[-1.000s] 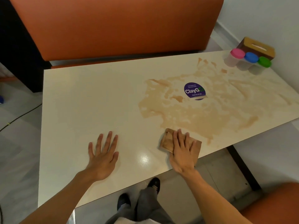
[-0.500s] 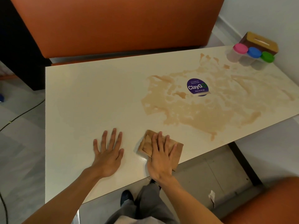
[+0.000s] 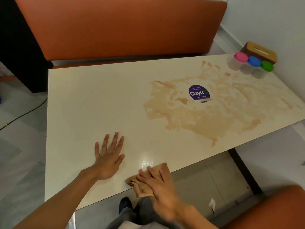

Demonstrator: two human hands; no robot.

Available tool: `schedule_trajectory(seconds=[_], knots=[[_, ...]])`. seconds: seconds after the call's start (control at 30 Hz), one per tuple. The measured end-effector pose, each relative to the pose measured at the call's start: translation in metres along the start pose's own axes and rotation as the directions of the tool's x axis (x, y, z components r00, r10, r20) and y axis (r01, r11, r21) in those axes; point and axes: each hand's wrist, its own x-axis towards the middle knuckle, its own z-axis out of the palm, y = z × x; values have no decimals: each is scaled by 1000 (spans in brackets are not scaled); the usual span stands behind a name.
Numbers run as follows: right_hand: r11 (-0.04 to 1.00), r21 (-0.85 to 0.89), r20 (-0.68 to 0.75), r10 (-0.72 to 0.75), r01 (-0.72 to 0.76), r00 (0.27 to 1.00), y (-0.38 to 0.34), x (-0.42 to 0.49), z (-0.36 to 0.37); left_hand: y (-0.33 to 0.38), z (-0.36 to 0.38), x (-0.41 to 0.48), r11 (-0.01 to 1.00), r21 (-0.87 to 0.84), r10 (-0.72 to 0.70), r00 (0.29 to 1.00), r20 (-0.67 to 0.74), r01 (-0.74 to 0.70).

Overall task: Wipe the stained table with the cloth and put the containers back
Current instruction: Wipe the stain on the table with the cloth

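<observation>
Wiping: right hand (image 3: 159,185), fingers (image 3: 152,174) straight, presses cloth (image 3: 142,189) at the surface's (image 3: 92,100) near edge.
The left hand (image 3: 108,158) lies flat and open; the next stroke must reach the stain (image 3: 198,119).

- The right grip (image 3: 162,187) has slid the cloth (image 3: 143,185) away from the stain (image 3: 206,119) to the counter's (image 3: 99,100) near edge.
- The cloth, flat before, is now bunched and overhangs that edge.
</observation>
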Motion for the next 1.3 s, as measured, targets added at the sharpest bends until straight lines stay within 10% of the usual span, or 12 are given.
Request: schedule_trajectory(seconds=[0.17, 0.37, 0.53, 1.3], knots=[[920, 390, -87, 0, 34, 996, 0, 2, -72, 1, 2, 3, 1000, -12, 6, 1000, -27, -6], [988, 92, -359, -81, 122, 930, 14, 81, -127, 0, 5, 3, 1000, -10, 1, 999, -33, -1], [926, -374, -130, -2, -47, 992, 25, 102, -75, -2, 8, 4, 1000, -13, 5, 999, -36, -5], [971, -215, -19, -110, 104, 994, 33, -6, -2, -3, 13, 1, 998, -49, -30, 997, -69, 26]])
